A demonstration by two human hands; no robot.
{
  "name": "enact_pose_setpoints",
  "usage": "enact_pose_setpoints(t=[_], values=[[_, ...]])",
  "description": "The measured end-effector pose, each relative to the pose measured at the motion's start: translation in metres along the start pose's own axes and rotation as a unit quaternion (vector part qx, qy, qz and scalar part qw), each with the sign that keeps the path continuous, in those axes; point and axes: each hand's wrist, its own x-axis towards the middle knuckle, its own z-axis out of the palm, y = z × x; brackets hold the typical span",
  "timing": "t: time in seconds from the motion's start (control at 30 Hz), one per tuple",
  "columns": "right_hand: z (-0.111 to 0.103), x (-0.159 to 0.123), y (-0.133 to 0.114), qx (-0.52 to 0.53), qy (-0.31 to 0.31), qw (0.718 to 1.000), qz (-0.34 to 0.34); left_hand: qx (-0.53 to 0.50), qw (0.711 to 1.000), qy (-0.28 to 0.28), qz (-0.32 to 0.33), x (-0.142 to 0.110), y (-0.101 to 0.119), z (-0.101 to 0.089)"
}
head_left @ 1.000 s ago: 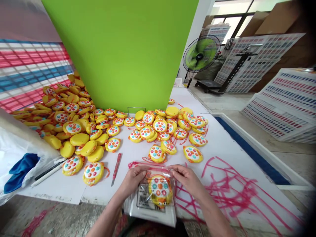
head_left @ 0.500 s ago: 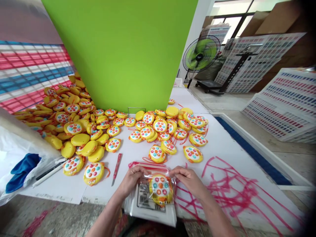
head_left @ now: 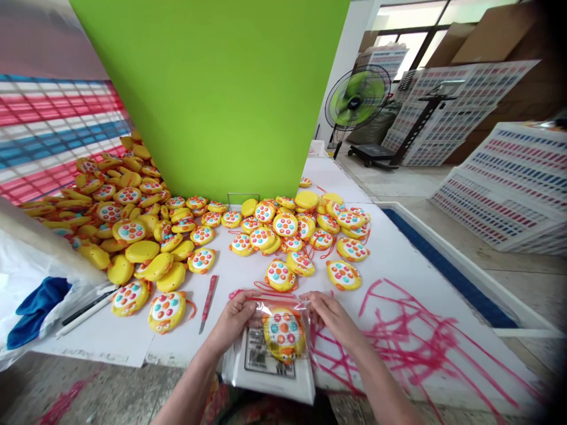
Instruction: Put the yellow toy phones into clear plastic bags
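A clear zip bag [head_left: 252, 378] lies at the table's front edge, its red-striped top away from me. Inside shows a yellow duck-like toy [head_left: 284, 333] with coloured round buttons, over a printed black-and-white panel. My left hand [head_left: 237, 317] is closed on the bag's upper left corner, and my right hand [head_left: 328, 313] pinches its upper right corner. Just beyond the bag sit similar yellow toys [head_left: 280, 275] with red cords. Left of my left hand rests a red utility knife [head_left: 208, 304], its blade towards me.
A large heap of yellow toys [head_left: 142, 252] covers the left side. Pink strips [head_left: 411, 342] lie tangled at the right. A green panel [head_left: 212, 100] stands at the back. Pens [head_left: 86, 313] and a blue cloth [head_left: 38, 310] are at far left. Beyond the table stands a fan [head_left: 358, 100].
The toy inside the bag has shifted slightly up and left. My hands have moved a little along the bag's top edge, still gripping both corners. The view has turned slightly right.
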Motion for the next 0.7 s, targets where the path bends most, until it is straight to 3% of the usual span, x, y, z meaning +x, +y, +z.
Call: enact_pose_setpoints(t=[0.13, 0.23, 0.37, 0.6, 0.7], values=[[0.010, 0.003, -0.007, -0.074, -0.020, 0.996, -0.040, 0.008, 1.000, 0.006, 0.024, 0.000, -0.002, -0.002], [0.016, 0.004, -0.006, -0.093, 0.002, 0.994, -0.063, -0.016, 0.999, 0.012, 0.026, 0.002, -0.006, -0.002], [0.018, 0.004, 0.000, -0.079, 0.021, 0.994, -0.073, -0.041, 0.998, 0.031, 0.031, 0.002, -0.005, 0.001], [0.012, 0.000, -0.002, -0.051, 0.039, 0.995, -0.082, 0.010, 1.000, 0.004, 0.005, -0.001, 0.003, 0.008], [0.014, 0.000, -0.003, -0.046, 0.042, 0.995, -0.084, 0.018, 0.999, 0.029, 0.014, 0.001, -0.003, 0.008]])
